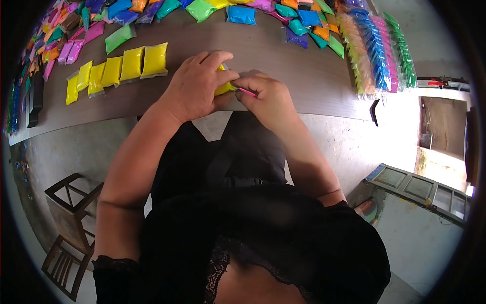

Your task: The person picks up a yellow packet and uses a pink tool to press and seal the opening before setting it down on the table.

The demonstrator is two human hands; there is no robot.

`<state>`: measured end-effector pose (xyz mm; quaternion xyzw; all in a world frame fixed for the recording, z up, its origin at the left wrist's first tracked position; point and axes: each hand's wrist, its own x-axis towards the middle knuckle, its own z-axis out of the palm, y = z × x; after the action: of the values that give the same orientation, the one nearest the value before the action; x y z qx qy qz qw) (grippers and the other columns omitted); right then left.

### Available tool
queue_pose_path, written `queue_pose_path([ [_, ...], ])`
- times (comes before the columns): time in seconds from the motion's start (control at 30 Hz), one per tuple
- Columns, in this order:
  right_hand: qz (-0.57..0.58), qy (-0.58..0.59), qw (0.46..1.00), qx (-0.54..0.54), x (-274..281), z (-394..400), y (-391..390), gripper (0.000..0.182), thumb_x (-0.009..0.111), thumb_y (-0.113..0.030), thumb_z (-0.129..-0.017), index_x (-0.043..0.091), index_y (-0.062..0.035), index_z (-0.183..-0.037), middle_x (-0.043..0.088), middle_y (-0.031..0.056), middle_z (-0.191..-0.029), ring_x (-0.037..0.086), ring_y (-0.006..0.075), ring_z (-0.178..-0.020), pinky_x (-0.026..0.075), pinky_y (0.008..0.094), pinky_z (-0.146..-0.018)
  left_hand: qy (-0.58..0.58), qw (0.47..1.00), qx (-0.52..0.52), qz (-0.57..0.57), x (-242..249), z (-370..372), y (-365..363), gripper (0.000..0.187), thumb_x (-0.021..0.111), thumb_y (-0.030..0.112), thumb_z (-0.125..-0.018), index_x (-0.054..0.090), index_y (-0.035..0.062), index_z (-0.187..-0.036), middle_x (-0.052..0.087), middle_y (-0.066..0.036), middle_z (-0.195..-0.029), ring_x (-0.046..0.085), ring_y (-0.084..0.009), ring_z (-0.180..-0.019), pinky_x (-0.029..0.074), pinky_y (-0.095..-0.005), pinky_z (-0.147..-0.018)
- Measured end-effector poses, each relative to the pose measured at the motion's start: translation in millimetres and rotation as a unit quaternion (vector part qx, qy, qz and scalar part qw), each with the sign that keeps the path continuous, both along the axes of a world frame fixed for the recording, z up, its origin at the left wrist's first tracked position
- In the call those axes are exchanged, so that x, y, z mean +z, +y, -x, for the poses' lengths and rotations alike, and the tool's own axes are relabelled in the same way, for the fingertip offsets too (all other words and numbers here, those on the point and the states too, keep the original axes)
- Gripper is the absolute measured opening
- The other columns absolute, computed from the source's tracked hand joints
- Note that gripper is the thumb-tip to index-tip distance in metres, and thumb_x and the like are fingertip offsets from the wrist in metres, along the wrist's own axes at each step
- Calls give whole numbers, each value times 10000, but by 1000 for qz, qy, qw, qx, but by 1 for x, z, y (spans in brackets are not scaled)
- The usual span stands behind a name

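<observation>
Near the table's front edge, my left hand (200, 83) is closed around a yellow packet (223, 89), which shows between my two hands. My right hand (267, 97) meets it from the right, its fingers pinched on a thin pink stick-like tool (247, 92); the tool's tip is hidden at the packet. To the left of my left hand, several similar yellow packets (132, 64) lie side by side in a slanting row.
Loose packets in many colours (241, 15) cover the far side of the table (283, 66) and its left end. Long strips of stacked clear packs (372, 50) lie at the right. A wooden chair (71, 218) stands on the floor at lower left.
</observation>
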<state>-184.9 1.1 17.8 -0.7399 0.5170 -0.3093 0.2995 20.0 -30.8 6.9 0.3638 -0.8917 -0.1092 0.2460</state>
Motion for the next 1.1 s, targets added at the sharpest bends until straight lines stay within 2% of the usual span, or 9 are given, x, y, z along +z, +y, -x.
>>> queue_pose_path([
  [0.27, -79, 14, 994, -76, 22, 20, -11, 200, 682, -194, -906, 663, -24, -1010, 677, 165, -987, 646, 371, -891, 518, 409, -798, -2, 1000, 8, 2, -2, -1, 0, 359, 766, 228, -754, 641, 117, -1072, 523, -67, -1354, 556, -329, -1170, 442, -444, -1016],
  [0.4, 0, 34, 999, -34, 17, 29, -22, 232, 683, -234, -907, 650, -23, -999, 666, 172, -948, 639, 378, -871, 508, 433, -762, 16, 1000, 6, 2, -2, -1, 0, 380, 763, 237, -770, 624, 122, -1103, 528, -59, -1349, 551, -324, -1179, 433, -439, -1026],
  [0.5, 76, 100, 990, 57, 19, 32, -28, 165, 698, -151, -913, 673, -1, -977, 626, 148, -867, 614, 280, -770, 484, 336, -690, 32, 999, 17, 17, -4, 0, -2, 419, 760, 293, -780, 624, 124, -1139, 546, -39, -1290, 559, -285, -1167, 450, -430, -1015],
  [0.6, 7, 120, 991, 57, 26, 28, -31, 143, 714, -111, -888, 700, 9, -964, 640, 104, -839, 610, 212, -722, 473, 312, -658, 43, 999, 14, 7, -5, -1, -2, 456, 770, 270, -774, 598, 132, -1173, 550, -42, -1276, 564, -297, -1161, 452, -433, -1013],
  [0.67, -124, 26, 992, 15, 30, 21, -31, 123, 724, -80, -876, 724, 7, -963, 641, 50, -792, 573, 120, -669, 458, 288, -616, 47, 999, 16, -5, -5, -2, -2, 473, 780, 250, -763, 592, 141, -1184, 553, -41, -1263, 566, -298, -1157, 453, -430, -1011],
  [0.7, -124, 26, 992, 15, 29, 21, -32, 123, 724, -80, -876, 724, 7, -963, 641, 50, -792, 573, 120, -669, 458, 288, -616, 53, 998, 19, -16, -4, -2, -2, 493, 789, 229, -752, 586, 151, -1194, 557, -41, -1249, 568, -299, -1154, 455, -427, -1009],
  [0.77, -150, 33, 988, -5, 23, 21, -35, 142, 694, -99, -855, 731, -44, -980, 697, 135, -924, 674, 298, -823, 517, 373, -730, 70, 997, 19, -23, -3, -1, -2, 516, 799, 214, -739, 581, 160, -1203, 561, -41, -1234, 571, -301, -1150, 455, -426, -1009],
  [0.87, -65, -3, 998, 19, 7, 22, -38, 157, 693, -94, -851, 732, -45, -995, 704, 130, -933, 676, 300, -821, 522, 369, -741, 89, 995, 17, -37, -2, -2, -2, 558, 812, 181, -721, 570, 153, -1223, 565, -54, -1226, 565, -307, -1158, 441, -426, -1020],
  [1.1, -111, 29, 993, -11, 16, 13, -37, 119, 695, -95, -845, 728, -35, -942, 700, 126, -925, 680, 294, -837, 524, 367, -753, 87, 995, 12, -42, -4, -3, -3, 589, 804, 163, -720, 563, 146, -1257, 569, -68, -1233, 558, -309, -1176, 418, -428, -1051],
])
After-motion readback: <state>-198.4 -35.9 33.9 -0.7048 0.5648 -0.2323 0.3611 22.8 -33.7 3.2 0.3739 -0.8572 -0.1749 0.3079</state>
